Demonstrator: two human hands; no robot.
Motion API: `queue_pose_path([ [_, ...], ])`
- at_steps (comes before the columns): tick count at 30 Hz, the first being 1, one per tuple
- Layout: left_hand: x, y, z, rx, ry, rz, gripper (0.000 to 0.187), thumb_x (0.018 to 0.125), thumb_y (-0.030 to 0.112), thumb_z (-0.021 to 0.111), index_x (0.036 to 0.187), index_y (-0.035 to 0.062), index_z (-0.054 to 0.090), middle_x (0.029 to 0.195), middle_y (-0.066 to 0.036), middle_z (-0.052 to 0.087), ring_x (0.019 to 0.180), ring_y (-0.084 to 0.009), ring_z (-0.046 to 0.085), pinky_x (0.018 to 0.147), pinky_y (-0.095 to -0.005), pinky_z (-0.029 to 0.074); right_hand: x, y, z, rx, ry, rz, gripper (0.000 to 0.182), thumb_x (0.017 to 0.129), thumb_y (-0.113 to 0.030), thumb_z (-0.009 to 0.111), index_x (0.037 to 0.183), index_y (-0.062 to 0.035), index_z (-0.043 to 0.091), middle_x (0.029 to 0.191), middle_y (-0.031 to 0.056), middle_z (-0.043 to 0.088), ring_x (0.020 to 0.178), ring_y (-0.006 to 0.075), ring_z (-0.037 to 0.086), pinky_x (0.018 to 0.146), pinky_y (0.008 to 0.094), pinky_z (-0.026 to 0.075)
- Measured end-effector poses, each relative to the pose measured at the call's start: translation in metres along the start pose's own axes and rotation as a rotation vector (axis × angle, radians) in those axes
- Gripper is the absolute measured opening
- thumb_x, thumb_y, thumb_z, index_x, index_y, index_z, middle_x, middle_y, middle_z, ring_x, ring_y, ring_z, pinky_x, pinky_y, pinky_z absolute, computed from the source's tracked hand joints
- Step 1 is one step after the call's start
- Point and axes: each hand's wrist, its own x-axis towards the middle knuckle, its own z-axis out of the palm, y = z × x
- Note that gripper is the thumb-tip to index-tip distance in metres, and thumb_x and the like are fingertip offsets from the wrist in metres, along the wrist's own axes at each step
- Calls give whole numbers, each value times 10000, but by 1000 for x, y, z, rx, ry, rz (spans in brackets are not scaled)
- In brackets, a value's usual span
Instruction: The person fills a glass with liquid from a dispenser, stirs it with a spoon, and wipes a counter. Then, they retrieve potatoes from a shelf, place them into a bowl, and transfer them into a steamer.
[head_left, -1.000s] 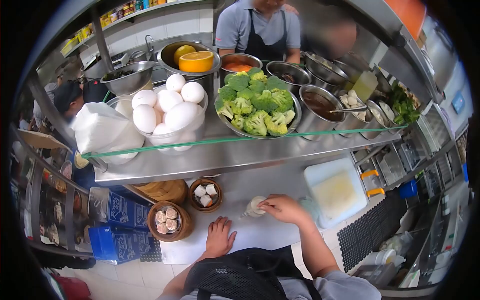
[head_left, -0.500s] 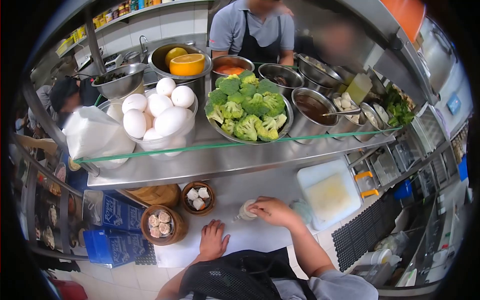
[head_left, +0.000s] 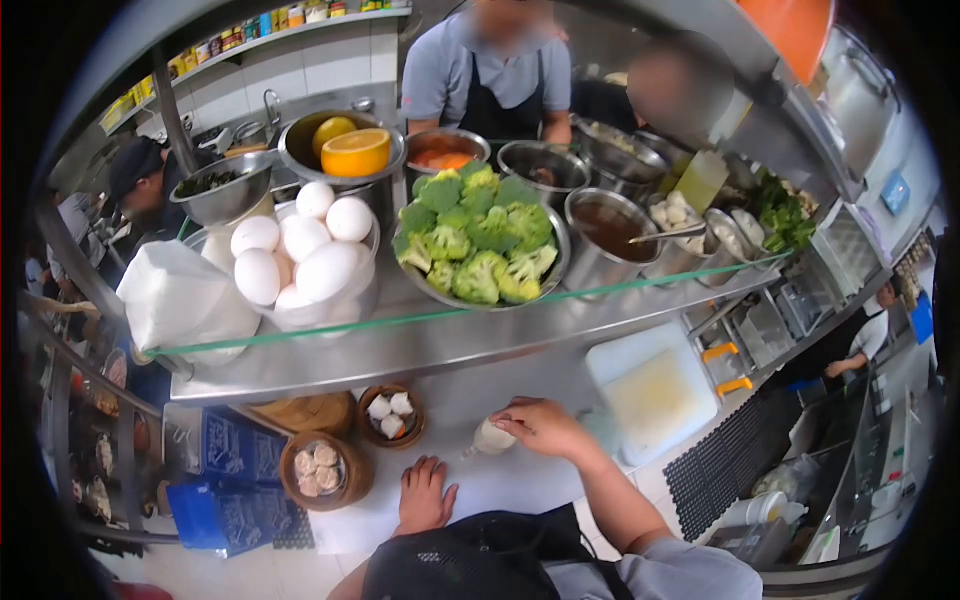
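While your right hand [head_left: 545, 427] had its fingers closed on one end of a small pale bottle [head_left: 492, 438], your left hand [head_left: 425, 495] rested palm down on the surface [head_left: 520, 490], its fingers lightly spread and gripping nothing. Your two hands were apart, with the bottle just beyond the gap between them, tilted so that its narrow clear end pointed left and toward you. Just right of your right hand you had a translucent greenish item [head_left: 600, 430], too blurred to identify, and beyond it a white cutting board [head_left: 655, 440] with a yellowish patch at its middle. On your left stood a bamboo steamer [head_left: 355, 478] with pinkish dumplings [head_left: 320, 457] in it; near it, farther from you, a smaller steamer [head_left: 420, 425] held whitish pieces [head_left: 392, 420]. Blue tins [head_left: 235, 445] stood farther left. Above the far side of the surface ran a metal shelf [head_left: 420, 345], where you had white eggs [head_left: 328, 270] piled in a clear tub to the left and broccoli [head_left: 490, 235] heaped in a round metal bowl [head_left: 565, 250] near the middle. Behind the eggs, a cut orange fruit [head_left: 355, 152] lay in another bowl, and to the right a metal pot [head_left: 605, 270] contained brown liquid. Across from you, behind the shelf, was a person [head_left: 490, 85] in a grey shirt and dark apron.
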Motion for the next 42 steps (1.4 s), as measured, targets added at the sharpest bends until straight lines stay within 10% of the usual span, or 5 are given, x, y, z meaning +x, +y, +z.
queue_pose_path([
  [42,1,3,-3,-30,-12,-6,550,934,279,752,1394,41,565,1457,-168,536,1402,-397,478,1153,-567,361,-10,0,1,-24,-19,1,269,1019,-302,660,1100,-85,797,1091,119,772,958,380,728,844,461,574],
])
